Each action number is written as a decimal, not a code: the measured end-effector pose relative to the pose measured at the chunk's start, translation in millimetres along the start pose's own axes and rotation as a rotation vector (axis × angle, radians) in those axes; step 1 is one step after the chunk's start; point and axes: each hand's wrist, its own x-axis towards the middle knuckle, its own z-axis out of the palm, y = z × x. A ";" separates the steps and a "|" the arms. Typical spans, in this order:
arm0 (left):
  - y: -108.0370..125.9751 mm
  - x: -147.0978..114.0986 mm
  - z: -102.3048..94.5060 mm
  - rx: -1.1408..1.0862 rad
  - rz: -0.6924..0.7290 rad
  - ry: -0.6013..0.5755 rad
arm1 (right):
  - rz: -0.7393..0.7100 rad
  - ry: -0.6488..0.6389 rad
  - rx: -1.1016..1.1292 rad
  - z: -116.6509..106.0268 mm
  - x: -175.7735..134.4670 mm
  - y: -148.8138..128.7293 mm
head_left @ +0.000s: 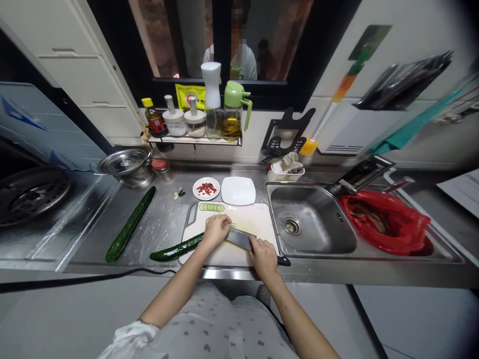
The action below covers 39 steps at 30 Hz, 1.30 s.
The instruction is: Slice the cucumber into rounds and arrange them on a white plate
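Observation:
My left hand (pixel 217 229), fingers curled, is closed over the end of a long green cucumber (pixel 177 249). That cucumber lies slanted across the left edge of a white cutting board (pixel 220 258), its near end on the counter. My right hand (pixel 264 257) grips a kitchen knife (pixel 240 238), whose broad blade reaches left to my left fingertips and whose black handle end sticks out behind my palm. Thin pale-green bits lie by the blade. A row of cucumber slices (pixel 211 207) rests at the board's far left. My left hand hides the cucumber's cut end.
A second cucumber (pixel 130 224) lies on the counter at left, near a lidded pot (pixel 129 167). Behind the board stand a plate of chopped red pieces (pixel 206 188) and a white plate (pixel 238 190). At right are the sink (pixel 314 219) and a red bag (pixel 385 222).

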 end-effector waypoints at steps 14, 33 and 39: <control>-36.0 57.1 13.1 0.001 -0.482 0.070 | 0.128 -0.013 0.061 5.5 -2.2 14.6; -40.8 61.2 16.7 0.341 -0.228 0.054 | 0.142 -0.037 0.102 1.6 2.2 14.3; -40.7 61.9 17.8 0.346 -0.228 0.056 | 0.126 -0.017 0.110 6.7 4.6 14.8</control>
